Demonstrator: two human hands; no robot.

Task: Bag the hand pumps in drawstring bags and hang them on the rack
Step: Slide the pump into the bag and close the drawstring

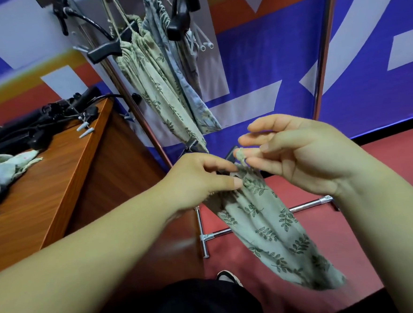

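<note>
Drawstring bag [266,228] held between both hands, its neck gathered and ready for closing.

The left hand [197,179] pinches the bunched neck between thumb and fingers, probably to anchor the cloth. The right hand [298,154] has spread fingers and pinches nothing, with the cord loop [240,155] hooked over one fingertip, likely to draw it tight. The bag's body hangs slack down to the right. A dark piece shows just behind the neck, and I cannot tell whether it is the pump's handle. Below stands the rack's chrome foot [204,244]. To the left, the wooden table [67,178] carries spare bags [1,170] and loose black pumps [27,129]. Further off, filled bags [156,86] crowd the rack pole [133,107], so finding a free hook may take some care.
</note>
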